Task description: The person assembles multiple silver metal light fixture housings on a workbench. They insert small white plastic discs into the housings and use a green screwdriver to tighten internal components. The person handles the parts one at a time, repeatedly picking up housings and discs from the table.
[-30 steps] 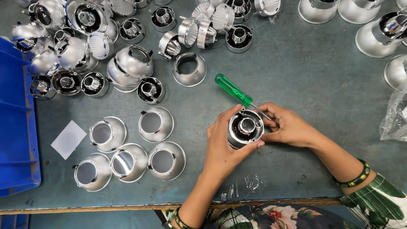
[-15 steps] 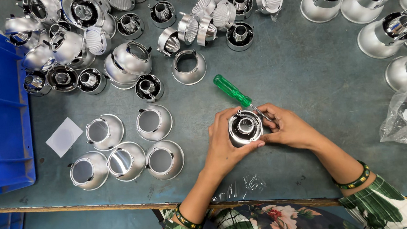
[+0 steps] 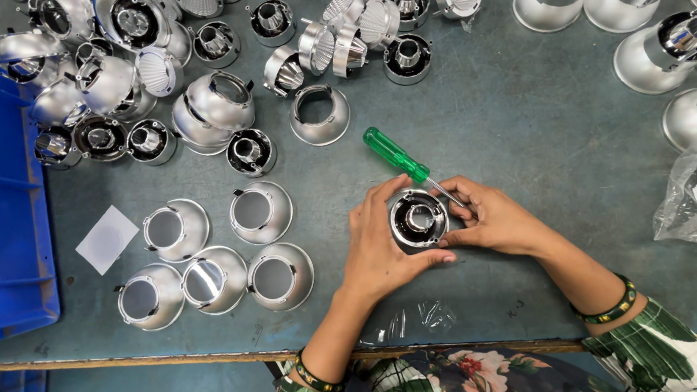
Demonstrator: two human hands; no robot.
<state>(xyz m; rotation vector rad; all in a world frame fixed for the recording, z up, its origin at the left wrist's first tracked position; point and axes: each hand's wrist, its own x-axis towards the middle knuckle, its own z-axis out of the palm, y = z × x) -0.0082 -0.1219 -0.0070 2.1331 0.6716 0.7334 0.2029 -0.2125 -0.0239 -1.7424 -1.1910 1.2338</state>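
While the left hand (image 3: 379, 248) wraps its fingers closed around a small chrome reflector cup (image 3: 417, 219) near the front edge of the grey workbench (image 3: 530, 136), the right hand (image 3: 496, 223) pinches its far rim, with a green-handled screwdriver (image 3: 396, 156) lying just behind. The cup looks light, stiff and slippery, its polished face easily marked; the outer rim seems the safest hold. Five finished cups (image 3: 213, 252) sit to the left.
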